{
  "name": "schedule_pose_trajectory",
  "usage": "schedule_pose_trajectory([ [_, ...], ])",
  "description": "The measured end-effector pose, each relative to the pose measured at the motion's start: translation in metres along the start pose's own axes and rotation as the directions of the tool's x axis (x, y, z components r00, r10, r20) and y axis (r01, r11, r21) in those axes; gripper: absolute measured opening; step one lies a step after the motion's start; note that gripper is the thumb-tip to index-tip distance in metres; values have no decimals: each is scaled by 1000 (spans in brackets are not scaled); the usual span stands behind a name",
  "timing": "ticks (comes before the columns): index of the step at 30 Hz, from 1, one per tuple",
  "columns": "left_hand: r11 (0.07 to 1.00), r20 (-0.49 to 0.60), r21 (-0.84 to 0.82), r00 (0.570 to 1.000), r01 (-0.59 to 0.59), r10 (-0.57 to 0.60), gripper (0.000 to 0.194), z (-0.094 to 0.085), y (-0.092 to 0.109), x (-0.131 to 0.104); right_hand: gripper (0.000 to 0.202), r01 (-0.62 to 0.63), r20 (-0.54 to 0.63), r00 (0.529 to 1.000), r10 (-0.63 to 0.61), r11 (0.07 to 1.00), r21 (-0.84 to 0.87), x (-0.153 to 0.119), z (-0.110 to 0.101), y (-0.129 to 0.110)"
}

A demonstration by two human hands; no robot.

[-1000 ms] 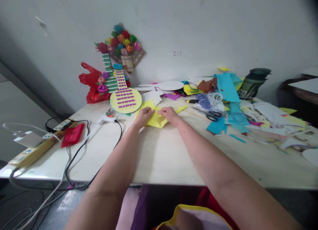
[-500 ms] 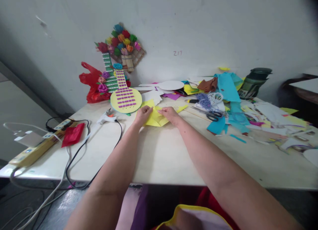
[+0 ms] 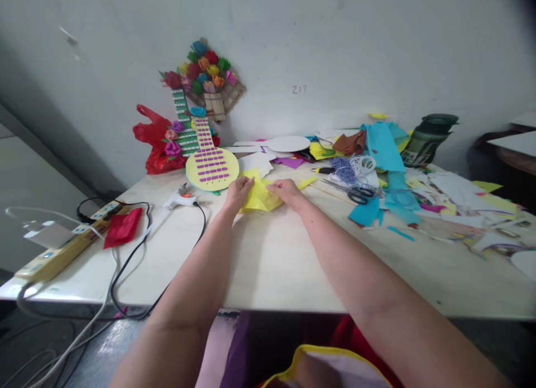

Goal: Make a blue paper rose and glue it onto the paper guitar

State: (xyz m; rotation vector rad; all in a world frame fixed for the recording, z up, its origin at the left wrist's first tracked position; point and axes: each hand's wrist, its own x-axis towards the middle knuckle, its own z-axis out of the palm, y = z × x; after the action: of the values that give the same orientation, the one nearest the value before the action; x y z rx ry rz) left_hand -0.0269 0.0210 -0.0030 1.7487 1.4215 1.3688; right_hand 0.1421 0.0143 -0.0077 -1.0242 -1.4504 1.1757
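Observation:
A piece of yellow crepe paper (image 3: 260,197) is held between both hands above the middle of the table. My left hand (image 3: 240,192) pinches its left side, and my right hand (image 3: 285,192) pinches it on the right. The paper is creased, and part of it lies behind the fingers. Just beyond my left hand is a yellow paper guitar shape (image 3: 213,169) with purple strips. A white glue gun (image 3: 181,199) rests left of my left forearm. To the right of my right hand lie black-handled scissors (image 3: 359,195).
A power strip (image 3: 62,254) with cables and a red packet (image 3: 123,228) occupy the left side. Paper flowers (image 3: 205,70) and a red bag (image 3: 157,148) stand at the back. Balls of yarn (image 3: 345,170), blue paper (image 3: 383,145), scraps (image 3: 456,192) and a dark bottle (image 3: 429,141) are rightward.
The yellow paper has bunched slightly, its left side drawn in and its lower edge a little higher. My left hand has turned and shifted slightly; my right hand stays nearly in place.

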Motion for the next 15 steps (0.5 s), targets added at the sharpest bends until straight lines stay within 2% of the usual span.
schedule_pose_trajectory([
  [7, 991, 42, -109, 997, 74, -70, 35, -1, 0, -1, 16, -7, 0, 1000, 7, 999, 38, -1, -1, -2],
  [15, 1000, -70, -10, 997, 9, -9, 31, 2, 2, -1, 17, 28, -53, 998, -25, 997, 67, 3, 2, 1],
])
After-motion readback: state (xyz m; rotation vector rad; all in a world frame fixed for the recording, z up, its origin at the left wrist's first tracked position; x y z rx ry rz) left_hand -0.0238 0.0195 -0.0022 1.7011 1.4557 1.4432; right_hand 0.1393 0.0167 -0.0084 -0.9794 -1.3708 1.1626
